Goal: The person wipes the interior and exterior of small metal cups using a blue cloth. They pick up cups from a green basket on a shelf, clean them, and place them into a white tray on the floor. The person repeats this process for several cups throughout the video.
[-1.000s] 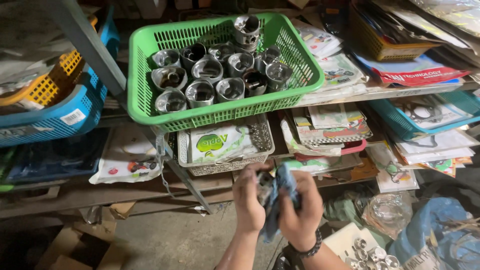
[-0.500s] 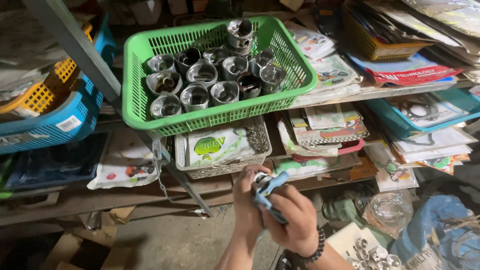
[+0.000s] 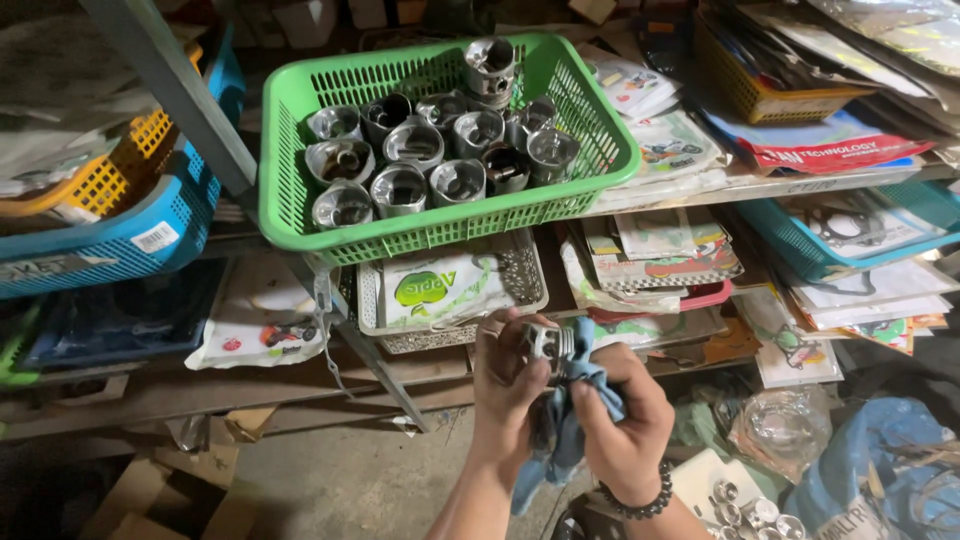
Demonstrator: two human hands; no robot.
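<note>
Left hand [image 3: 505, 385] pinches a metal piston [image 3: 548, 345] by its sides, exposing its surface; right hand [image 3: 625, 425] presses a blue rag [image 3: 560, 430] against it, below the green basket [image 3: 300, 215] of pistons.

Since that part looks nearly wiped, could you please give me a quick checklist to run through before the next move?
1. Left hand has the metal piston in its grip: ok.
2. Right hand has the blue cloth against the piston: ok.
3. Piston wiped clean all round: cannot tell, far side hidden.
4. Green basket sits steady on the shelf: ok, though its front edge overhangs.
5. Free space in the basket among the other pistons: ok, right end open.
</note>
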